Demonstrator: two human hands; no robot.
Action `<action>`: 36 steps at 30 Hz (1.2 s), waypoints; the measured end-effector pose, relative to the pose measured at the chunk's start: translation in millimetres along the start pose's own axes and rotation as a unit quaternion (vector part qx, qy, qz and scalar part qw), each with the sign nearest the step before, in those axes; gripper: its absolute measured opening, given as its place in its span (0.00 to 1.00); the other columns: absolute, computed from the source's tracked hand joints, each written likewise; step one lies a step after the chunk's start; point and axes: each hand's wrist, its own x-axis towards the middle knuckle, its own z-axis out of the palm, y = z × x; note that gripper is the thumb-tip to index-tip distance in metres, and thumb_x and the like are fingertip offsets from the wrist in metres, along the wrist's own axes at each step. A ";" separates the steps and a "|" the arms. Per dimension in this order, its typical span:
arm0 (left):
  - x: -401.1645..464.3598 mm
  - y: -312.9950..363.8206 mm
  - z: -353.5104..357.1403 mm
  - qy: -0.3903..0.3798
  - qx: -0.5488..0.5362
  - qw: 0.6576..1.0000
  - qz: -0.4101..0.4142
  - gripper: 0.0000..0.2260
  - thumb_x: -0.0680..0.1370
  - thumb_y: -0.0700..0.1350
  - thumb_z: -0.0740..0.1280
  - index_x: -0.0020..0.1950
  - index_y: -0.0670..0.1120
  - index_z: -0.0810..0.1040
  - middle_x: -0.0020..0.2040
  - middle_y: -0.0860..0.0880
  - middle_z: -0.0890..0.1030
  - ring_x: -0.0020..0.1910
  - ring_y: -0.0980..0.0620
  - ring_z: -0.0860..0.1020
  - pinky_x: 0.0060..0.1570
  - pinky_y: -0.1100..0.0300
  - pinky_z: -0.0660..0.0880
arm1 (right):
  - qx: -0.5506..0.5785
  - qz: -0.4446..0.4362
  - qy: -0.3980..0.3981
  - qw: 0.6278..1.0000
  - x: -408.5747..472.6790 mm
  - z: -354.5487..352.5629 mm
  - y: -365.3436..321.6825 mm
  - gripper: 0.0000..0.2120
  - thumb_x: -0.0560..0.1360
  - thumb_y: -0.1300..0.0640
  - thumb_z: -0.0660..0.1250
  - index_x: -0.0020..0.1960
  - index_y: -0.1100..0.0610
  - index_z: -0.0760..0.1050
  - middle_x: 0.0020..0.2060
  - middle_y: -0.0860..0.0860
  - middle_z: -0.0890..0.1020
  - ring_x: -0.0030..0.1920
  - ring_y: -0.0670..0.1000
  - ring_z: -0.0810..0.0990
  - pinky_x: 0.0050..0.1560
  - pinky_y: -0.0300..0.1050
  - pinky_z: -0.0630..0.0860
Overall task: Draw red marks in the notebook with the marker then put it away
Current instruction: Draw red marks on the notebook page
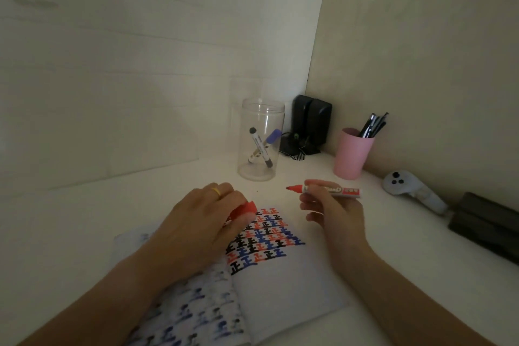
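From the head camera, the right hand [334, 211] pinches the uncapped red marker [325, 189] between thumb and fingers, holding it level above the white desk [140, 205] with its tip pointing left, just beyond the open notebook [283, 284]. The left hand [196, 222], fingers curled, grips the red cap [247, 209] over the notebook's top edge. Behind stand a clear jar [259, 140] holding two markers and a pink cup [352, 153] of pens.

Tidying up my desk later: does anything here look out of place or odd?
Nothing is spilled or damaged. The red marker is uncapped in the right hand; the left hand holds its cap over the notebook.
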 end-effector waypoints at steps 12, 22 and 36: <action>1.4 -19.4 14.4 -0.084 -0.059 0.994 0.024 0.17 0.75 0.68 0.59 0.56 0.61 0.77 0.57 0.62 0.77 0.51 0.61 0.76 0.51 0.56 0.77 | -0.127 -0.021 -0.149 0.981 -33.2 -28.2 -7.0 0.04 0.73 0.66 0.71 0.41 0.63 0.83 0.29 0.57 0.79 0.31 0.53 0.76 0.31 0.44 0.72; 3.4 -21.6 18.4 -0.074 -0.084 0.993 0.023 0.18 0.74 0.71 0.58 0.54 0.62 0.77 0.54 0.62 0.78 0.51 0.60 0.76 0.51 0.51 0.78 | -0.156 -0.083 -0.164 0.971 -32.5 -34.5 4.9 0.03 0.72 0.70 0.72 0.40 0.66 0.82 0.29 0.60 0.81 0.30 0.55 0.77 0.29 0.45 0.75; 3.9 -21.7 17.3 -0.088 -0.077 0.993 0.016 0.19 0.73 0.71 0.59 0.55 0.62 0.78 0.55 0.62 0.78 0.51 0.60 0.76 0.51 0.53 0.78 | -0.204 -0.100 -0.161 0.960 -29.4 -34.3 8.2 0.04 0.72 0.68 0.73 0.39 0.64 0.83 0.29 0.59 0.83 0.30 0.53 0.78 0.32 0.46 0.77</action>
